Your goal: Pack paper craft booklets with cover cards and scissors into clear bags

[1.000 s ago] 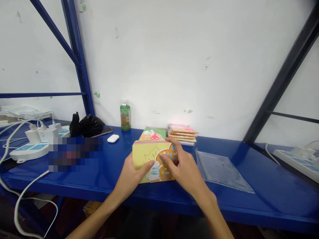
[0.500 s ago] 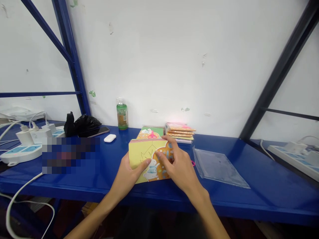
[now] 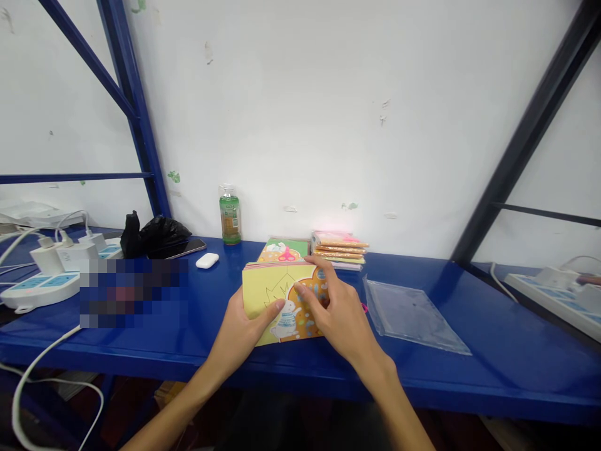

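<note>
A stack of yellow paper sheets (image 3: pixel 257 285) stands tilted up above the table's front part, with line drawings and an orange section showing a white bear in a striped sweater. My left hand (image 3: pixel 241 326) grips its left side, thumb on the front. On the right side, my right hand (image 3: pixel 340 313) holds the same stack, its thumb on the orange part and forefinger over the top edge. Fingers behind the sheets are hidden. Just beyond lies a green booklet (image 3: pixel 300 246) with pink scissors (image 3: pixel 287 254) on it. A bit of something pink (image 3: pixel 364 307) shows beside my right hand.
Shiny wrapped packs (image 3: pixel 340 247) are piled at the back. A clear plastic sleeve (image 3: pixel 413 313) lies right on the blue table (image 3: pixel 516 351). Toward the left are a bottle (image 3: pixel 230 219), white earphone case (image 3: pixel 207 260), phone (image 3: pixel 181 249), black bag (image 3: pixel 162 233) and power strip (image 3: pixel 42 288).
My right thumb has shifted very slightly on the front of the sheets. Both hands keep their hold, and the stack stays in nearly the same place.
</note>
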The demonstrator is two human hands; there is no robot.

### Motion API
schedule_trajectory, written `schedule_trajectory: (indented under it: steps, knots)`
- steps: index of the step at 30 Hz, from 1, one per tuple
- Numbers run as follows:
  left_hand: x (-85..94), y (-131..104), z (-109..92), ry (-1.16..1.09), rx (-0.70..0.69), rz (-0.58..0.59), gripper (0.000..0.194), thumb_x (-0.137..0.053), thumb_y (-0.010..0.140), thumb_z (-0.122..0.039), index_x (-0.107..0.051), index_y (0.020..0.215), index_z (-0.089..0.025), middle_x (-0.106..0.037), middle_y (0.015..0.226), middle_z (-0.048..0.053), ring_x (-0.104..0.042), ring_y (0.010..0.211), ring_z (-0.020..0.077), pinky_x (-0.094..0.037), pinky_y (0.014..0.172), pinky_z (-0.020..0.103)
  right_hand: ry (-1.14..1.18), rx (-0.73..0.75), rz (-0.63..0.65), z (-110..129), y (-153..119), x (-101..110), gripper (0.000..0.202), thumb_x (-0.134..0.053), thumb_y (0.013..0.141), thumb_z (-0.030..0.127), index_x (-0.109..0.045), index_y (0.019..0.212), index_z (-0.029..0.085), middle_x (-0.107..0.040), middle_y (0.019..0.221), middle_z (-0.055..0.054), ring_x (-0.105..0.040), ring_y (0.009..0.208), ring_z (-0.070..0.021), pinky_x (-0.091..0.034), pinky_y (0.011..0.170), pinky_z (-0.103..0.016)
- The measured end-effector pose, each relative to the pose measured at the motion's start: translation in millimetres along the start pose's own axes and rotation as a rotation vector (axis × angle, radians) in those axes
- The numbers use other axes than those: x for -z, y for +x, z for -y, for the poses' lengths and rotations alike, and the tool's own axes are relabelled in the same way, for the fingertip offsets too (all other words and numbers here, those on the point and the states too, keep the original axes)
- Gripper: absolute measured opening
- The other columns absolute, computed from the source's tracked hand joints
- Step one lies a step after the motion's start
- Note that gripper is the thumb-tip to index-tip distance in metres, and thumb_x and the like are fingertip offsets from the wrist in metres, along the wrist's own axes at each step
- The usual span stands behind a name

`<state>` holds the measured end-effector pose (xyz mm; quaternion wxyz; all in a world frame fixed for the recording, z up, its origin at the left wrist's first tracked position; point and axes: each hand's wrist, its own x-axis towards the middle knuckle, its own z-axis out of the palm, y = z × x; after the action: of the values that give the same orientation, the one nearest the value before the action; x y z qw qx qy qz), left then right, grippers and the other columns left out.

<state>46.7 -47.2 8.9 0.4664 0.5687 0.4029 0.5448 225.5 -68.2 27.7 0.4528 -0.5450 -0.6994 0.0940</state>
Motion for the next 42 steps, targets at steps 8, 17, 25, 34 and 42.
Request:
schedule_trajectory:
  steps: [8,17,25,34,42]
  knots:
    - [-0.3,0.3,0.1,0.017,-0.005,-0.008,0.053,-0.082,0.072,-0.047,-0.066,0.110,-0.015,-0.079,0.110,0.014,-0.075,0.098,0.0356,-0.064,0.077,0.042,-0.011,0.001,-0.002,-0.2,0.1,-0.7,0.047,-0.051,0.098,0.045,-0.044,0.143,0.035,-0.072,0.088,0.001,-0.065,0.069,-0.0199,-0.049,0.069,-0.031]
    - [0.7,1.4,2.4,0.041,-0.014,-0.006,0.053,-0.081,0.072,-0.046,-0.066,0.112,-0.014,-0.077,0.116,0.015,-0.075,0.101,0.0353,-0.063,0.080,0.042,-0.002,0.033,-0.067,-2.3,2.1,-7.4,0.044,-0.054,0.096,0.044,-0.048,0.139,0.033,-0.073,0.105,-0.003,-0.068,0.081,-0.0218,-0.051,0.076,-0.034]
    - [2.2,3.6,6.1,0.032,-0.009,0.024,0.054,-0.079,0.077,-0.044,-0.063,0.118,-0.014,-0.076,0.119,0.015,-0.074,0.104,0.0340,-0.063,0.081,0.040,0.008,0.031,-0.073,-2.0,1.7,-9.0,0.043,-0.052,0.098,0.043,-0.047,0.139,0.032,-0.073,0.102,-0.003,-0.067,0.079,-0.0213,-0.050,0.079,-0.035]
    - [4.8,3.8,9.0,0.028,-0.006,0.040,0.055,-0.079,0.078,-0.044,-0.061,0.120,-0.014,-0.075,0.119,0.013,-0.073,0.105,0.0325,-0.063,0.082,0.039,0.004,0.025,-0.073,-1.7,1.2,-9.2,0.043,-0.052,0.098,0.043,-0.047,0.140,0.034,-0.073,0.101,-0.001,-0.066,0.076,-0.0194,-0.049,0.075,-0.033]
    - [5.4,4.5,9.5,0.044,-0.012,0.031,0.058,-0.079,0.078,-0.045,-0.061,0.123,-0.014,-0.075,0.119,0.013,-0.073,0.104,0.0317,-0.062,0.083,0.039,0.007,0.016,-0.077,-1.9,2.2,-9.1,0.043,-0.053,0.097,0.043,-0.047,0.139,0.035,-0.073,0.103,-0.001,-0.066,0.077,-0.0198,-0.048,0.073,-0.032]
